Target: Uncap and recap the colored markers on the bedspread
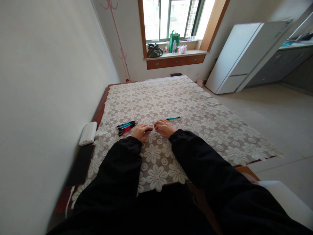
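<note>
Head view: the left hand [141, 132] and right hand [164, 127] meet, fingers curled around a dark pen [148, 130] gripped between them above the lace-covered counter [200, 130]. Loose pens [126, 126] lie bundled just left, one teal pen [173, 118] apart, right.

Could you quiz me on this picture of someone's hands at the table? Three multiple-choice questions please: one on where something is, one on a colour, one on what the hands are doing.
1. Where does the bundle of pens lie?
A. Beyond the left hand
B. On the windowsill
C. On the floor

2. What colour is the bag on the windowsill?
A. Red
B. Green
C. Yellow

3. What are the hands doing?
A. Resting flat and far apart
B. Lifted high above the tablecloth
C. Close together, both on one small dark pen

Answers: 1 A, the pens lie on the lace tablecloth just past that hand. 2 B, it is plainly green. 3 C, the left hand and right hand meet over a pen.
</note>
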### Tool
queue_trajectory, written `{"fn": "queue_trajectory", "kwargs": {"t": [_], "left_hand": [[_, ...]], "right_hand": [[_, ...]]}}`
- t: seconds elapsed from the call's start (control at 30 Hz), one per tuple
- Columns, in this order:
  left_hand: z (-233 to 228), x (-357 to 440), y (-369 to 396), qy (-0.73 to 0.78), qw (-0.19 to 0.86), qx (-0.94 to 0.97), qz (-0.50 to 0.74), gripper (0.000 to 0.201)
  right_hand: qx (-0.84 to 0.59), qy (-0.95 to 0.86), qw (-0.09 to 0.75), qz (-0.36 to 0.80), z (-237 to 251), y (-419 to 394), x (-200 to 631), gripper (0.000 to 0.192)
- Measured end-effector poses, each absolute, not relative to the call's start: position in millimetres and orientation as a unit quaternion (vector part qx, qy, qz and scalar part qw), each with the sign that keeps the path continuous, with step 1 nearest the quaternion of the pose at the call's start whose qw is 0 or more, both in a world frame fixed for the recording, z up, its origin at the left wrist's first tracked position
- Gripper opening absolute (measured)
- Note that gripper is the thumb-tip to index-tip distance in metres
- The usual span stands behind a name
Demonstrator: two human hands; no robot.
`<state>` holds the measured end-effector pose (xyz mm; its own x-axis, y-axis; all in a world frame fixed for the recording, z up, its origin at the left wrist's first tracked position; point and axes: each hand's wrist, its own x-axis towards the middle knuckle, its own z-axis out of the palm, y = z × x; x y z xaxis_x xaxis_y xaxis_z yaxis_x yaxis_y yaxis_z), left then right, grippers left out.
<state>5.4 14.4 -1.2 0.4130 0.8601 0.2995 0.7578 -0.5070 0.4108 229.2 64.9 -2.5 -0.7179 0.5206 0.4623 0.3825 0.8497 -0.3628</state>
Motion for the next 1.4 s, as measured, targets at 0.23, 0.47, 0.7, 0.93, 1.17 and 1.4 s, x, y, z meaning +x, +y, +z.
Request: {"fn": "queue_trajectory", "kwargs": {"t": [0.23,0.47,0.7,0.93,1.17,1.4], "left_hand": [[-3.0,4.1,15.5,0.481,0.119,0.835,0.241,0.026],[1.7,6.4,12.4,0.48,0.112,0.836,0.242,0.026],[7.4,9.2,8.5,0.526,0.089,0.807,0.254,0.029],[9.3,7.8,8.0,0.59,0.058,0.752,0.286,0.03],[5.6,8.2,10.0,0.594,0.064,0.75,0.284,0.029],[3.4,7.4,11.1,0.602,0.062,0.746,0.278,0.03]], "right_hand": [[-0.245,-0.923,0.277,0.108,-1.2,62.6,227.1,0.009],[-0.253,-0.918,0.287,0.109,1.3,60.8,227.5,0.01],[-0.297,-0.9,0.303,0.103,4.8,60.1,227.7,0.012],[-0.317,-0.894,0.299,0.102,-1.7,65.8,231.3,0.017],[-0.267,-0.922,0.261,0.102,-6.9,65.9,232.2,0.015],[-0.272,-0.919,0.264,0.106,-5.5,64.5,231.5,0.008]]}}
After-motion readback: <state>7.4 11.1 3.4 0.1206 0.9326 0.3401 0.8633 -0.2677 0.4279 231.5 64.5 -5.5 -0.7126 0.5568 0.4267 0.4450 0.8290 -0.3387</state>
